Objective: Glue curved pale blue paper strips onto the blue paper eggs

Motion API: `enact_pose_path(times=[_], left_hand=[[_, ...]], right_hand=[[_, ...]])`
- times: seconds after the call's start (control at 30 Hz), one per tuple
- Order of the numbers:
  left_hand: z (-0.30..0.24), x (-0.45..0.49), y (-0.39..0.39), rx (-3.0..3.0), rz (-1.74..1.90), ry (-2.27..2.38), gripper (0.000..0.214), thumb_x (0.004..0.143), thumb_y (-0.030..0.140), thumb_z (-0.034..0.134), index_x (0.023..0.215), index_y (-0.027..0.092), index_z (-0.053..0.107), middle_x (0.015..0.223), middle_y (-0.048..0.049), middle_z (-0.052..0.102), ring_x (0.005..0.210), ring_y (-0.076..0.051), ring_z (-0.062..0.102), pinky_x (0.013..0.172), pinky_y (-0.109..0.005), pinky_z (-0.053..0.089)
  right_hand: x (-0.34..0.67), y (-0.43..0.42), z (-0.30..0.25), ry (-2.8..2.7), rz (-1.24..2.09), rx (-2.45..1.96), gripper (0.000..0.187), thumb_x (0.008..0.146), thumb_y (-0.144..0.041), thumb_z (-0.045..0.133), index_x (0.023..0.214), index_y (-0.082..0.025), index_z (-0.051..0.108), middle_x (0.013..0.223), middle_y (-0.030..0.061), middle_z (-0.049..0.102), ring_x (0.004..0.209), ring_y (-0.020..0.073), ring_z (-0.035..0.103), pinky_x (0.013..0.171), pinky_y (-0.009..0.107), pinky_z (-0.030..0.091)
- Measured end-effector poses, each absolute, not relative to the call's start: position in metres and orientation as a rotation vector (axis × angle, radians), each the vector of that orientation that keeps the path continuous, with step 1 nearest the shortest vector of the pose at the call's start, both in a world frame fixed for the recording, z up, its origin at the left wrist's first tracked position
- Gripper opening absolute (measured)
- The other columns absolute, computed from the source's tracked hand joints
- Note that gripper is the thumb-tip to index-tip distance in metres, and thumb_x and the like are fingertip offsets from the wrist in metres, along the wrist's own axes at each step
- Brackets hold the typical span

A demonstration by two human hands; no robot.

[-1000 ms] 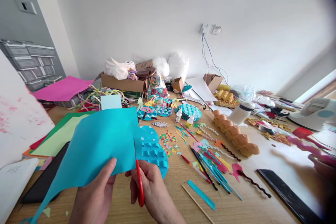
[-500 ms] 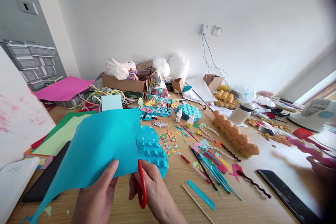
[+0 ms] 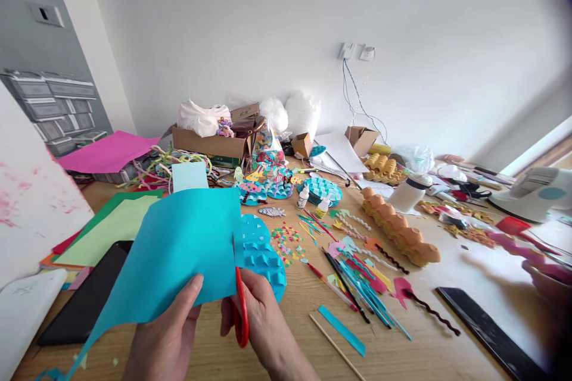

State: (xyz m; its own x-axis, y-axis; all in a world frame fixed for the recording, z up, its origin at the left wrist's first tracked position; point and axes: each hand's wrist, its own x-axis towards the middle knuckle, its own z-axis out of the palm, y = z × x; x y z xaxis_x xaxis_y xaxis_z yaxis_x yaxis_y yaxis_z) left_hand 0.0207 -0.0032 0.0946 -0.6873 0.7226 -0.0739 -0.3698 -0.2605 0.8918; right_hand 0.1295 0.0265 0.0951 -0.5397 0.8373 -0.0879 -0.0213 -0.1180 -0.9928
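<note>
Between both hands' gripping fingers, red scissors (image 3: pixel 240 303), blades pointing away into teal paper (image 3: pixel 179 256).

Home craft room; paper-strewn table (image 3: pixel 429 333)

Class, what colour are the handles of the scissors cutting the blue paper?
Red. The scissors, held in the right hand, show best in the head view.
</note>
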Motion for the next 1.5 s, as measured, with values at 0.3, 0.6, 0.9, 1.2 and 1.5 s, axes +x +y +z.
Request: enact_pose_path(times=[0.3,0.6,0.9,1.2,1.5], left_hand=[[0.091,0.019,-0.003,0.446,1.979,1.269,0.050,0.047,0.034,0.084,0.094,0.031,0.065,0.096,0.0006,0.069,0.084,-0.024,0.066,0.061,-0.028,0.060],[0.096,0.024,-0.003,0.568,1.982,1.341,0.056,0.047,0.035,0.083,0.099,0.032,0.064,0.092,0.0012,0.071,0.078,-0.023,0.067,0.066,-0.028,0.059],[0.093,0.023,-0.004,0.564,1.968,1.346,0.039,0.052,0.038,0.080,0.087,0.030,0.065,0.080,0.0014,0.069,0.073,-0.023,0.066,0.059,-0.029,0.058],[0.085,0.020,-0.006,0.671,1.977,1.442,0.024,0.061,0.038,0.075,0.081,0.030,0.065,0.083,0.0003,0.068,0.090,-0.025,0.065,0.073,-0.032,0.058],[0.084,0.025,-0.003,0.597,1.933,1.403,0.035,0.060,0.039,0.075,0.092,0.032,0.063,0.072,0.0023,0.067,0.063,-0.022,0.064,0.057,-0.033,0.058]], right_hand=[[0.127,0.027,0.086,-1.458,1.738,-0.892,0.054,0.083,-0.065,0.036,0.059,-0.017,0.043,0.042,-0.0059,0.040,0.035,0.0038,0.035,0.034,0.014,0.024],[0.126,0.029,0.084,-1.463,1.716,-0.893,0.058,0.082,-0.067,0.037,0.065,-0.014,0.054,0.041,-0.0062,0.040,0.033,0.0042,0.036,0.034,0.014,0.026],[0.131,0.028,0.091,-1.530,1.685,-0.902,0.053,0.087,-0.060,0.034,0.066,-0.015,0.053,0.048,-0.0039,0.044,0.042,0.0054,0.040,0.039,0.014,0.029],[0.132,0.031,0.094,-1.507,1.712,-0.936,0.054,0.084,-0.063,0.036,0.065,-0.015,0.053,0.049,-0.0035,0.044,0.043,0.0059,0.040,0.039,0.015,0.029],[0.130,0.037,0.091,-1.521,1.686,-0.927,0.056,0.081,-0.068,0.035,0.067,-0.016,0.051,0.048,-0.0030,0.046,0.040,0.0061,0.043,0.036,0.014,0.030]])
